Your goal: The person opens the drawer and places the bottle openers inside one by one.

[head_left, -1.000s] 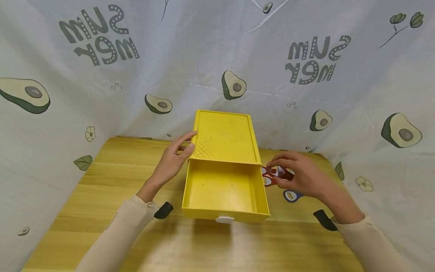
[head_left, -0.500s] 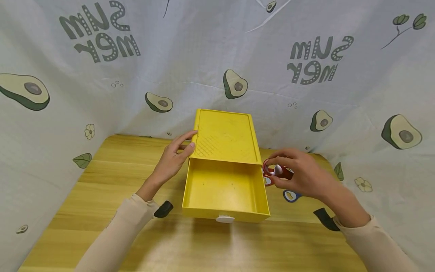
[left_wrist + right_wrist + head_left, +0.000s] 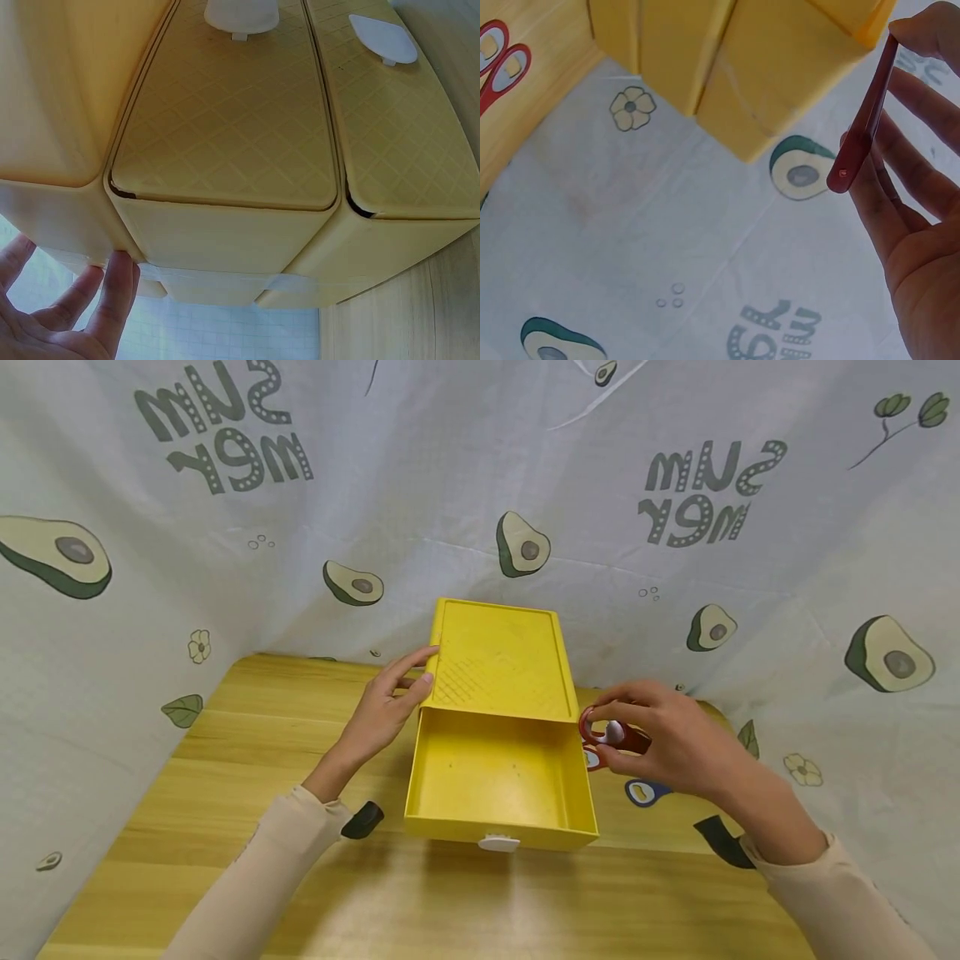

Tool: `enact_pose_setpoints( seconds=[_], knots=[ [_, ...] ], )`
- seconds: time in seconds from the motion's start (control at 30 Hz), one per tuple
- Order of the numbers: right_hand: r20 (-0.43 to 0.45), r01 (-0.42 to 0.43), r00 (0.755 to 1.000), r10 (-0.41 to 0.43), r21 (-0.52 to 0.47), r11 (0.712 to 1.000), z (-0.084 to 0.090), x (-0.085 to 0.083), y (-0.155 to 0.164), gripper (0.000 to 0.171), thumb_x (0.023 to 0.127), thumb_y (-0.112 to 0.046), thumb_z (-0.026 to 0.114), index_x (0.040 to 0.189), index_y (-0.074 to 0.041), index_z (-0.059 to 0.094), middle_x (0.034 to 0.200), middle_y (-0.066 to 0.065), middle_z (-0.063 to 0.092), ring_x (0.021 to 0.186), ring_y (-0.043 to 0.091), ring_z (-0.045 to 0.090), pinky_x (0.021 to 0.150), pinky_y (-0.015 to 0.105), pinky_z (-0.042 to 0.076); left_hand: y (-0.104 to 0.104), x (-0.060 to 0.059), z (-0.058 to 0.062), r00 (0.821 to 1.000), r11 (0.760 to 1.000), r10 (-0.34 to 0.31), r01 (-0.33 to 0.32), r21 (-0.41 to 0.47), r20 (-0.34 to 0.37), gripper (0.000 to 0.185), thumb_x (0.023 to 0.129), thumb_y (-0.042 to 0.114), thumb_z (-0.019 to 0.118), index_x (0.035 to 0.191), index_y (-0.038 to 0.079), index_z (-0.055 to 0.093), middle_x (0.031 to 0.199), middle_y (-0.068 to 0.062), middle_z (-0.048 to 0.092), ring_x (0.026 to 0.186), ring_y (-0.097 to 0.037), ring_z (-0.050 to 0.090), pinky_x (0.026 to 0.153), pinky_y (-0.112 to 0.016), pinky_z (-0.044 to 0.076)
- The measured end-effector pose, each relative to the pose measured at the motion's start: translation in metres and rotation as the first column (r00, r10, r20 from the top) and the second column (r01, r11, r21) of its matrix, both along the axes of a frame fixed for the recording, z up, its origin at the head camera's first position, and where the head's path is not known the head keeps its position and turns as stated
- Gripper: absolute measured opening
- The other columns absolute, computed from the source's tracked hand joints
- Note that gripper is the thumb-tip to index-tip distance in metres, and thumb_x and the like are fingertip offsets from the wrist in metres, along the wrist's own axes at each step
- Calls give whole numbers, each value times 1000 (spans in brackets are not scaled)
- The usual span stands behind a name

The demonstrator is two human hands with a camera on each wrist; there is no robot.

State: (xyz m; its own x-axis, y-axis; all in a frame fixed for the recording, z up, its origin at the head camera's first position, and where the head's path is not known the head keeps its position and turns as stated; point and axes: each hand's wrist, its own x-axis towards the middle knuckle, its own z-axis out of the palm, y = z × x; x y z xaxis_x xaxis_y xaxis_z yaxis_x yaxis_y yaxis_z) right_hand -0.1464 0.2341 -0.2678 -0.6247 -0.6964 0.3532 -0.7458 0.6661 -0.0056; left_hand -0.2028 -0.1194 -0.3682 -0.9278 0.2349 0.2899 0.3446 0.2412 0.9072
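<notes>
A yellow drawer box (image 3: 497, 660) stands mid-table with its drawer (image 3: 495, 777) pulled out and empty. My left hand (image 3: 390, 702) rests with straight fingers against the box's left top edge; in the left wrist view its fingertips (image 3: 112, 289) touch the box's rim (image 3: 225, 225). Just right of the drawer, my right hand (image 3: 660, 735) pinches a pair of red scissors (image 3: 609, 731) between thumb and fingers, held a little above the table. The right wrist view shows the red scissors (image 3: 862, 127) edge-on in the fingers, next to the box (image 3: 765, 60).
Another red pair (image 3: 592, 758) and a blue pair (image 3: 641, 792) lie on the wooden table (image 3: 262, 752) under my right hand. The red pair (image 3: 499, 56) also shows in the right wrist view. An avocado-print cloth (image 3: 480, 485) walls in the back and sides.
My right hand has lifted the red scissors slightly and edged them toward the box. The left hand and the drawer have stayed put.
</notes>
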Motion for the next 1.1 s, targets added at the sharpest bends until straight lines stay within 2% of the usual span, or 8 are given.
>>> enact_pose_setpoints(
  seconds=[0.23,0.57,0.73,0.9,1.1],
  knots=[
    [-15,-111,994,111,4,994,6,0,-19,35,67,-14,90,100,-15,77,109,1,69,92,17,61,71,34,56,-1,-1,0,1000,1000,0,0,-6,1,45,104,39,51,149,35,47,145,-5,50,113,-29,58,86,-45,51],
    [26,-170,985,169,55,984,10,0,-47,25,75,-16,85,98,-17,76,107,1,67,87,12,58,71,28,53,-1,-2,-2,1000,1000,-8,8,-4,3,45,105,38,50,149,35,47,148,-5,47,114,-30,58,87,-44,51],
    [78,-214,975,206,103,971,14,-1,-67,21,78,-19,81,98,-18,76,109,1,68,89,13,60,74,28,53,-2,-1,-1,1000,1000,-3,3,-5,4,44,104,39,50,149,37,47,147,-5,48,113,-29,58,86,-45,51],
    [155,-287,952,264,149,946,19,-1,-90,17,84,-21,78,101,-22,74,108,-1,67,90,12,58,75,26,52,-2,-2,-1,1000,1000,-9,9,6,3,45,104,39,51,149,36,47,146,-5,48,113,-28,58,86,-44,51],
    [273,-311,929,250,213,926,21,0,-115,16,86,-22,77,102,-21,74,106,-2,67,93,13,58,77,25,51,-1,-2,-1,1000,1000,-2,2,8,25,45,104,40,51,148,37,47,146,-4,48,113,-28,58,88,-49,52]
  ],
)
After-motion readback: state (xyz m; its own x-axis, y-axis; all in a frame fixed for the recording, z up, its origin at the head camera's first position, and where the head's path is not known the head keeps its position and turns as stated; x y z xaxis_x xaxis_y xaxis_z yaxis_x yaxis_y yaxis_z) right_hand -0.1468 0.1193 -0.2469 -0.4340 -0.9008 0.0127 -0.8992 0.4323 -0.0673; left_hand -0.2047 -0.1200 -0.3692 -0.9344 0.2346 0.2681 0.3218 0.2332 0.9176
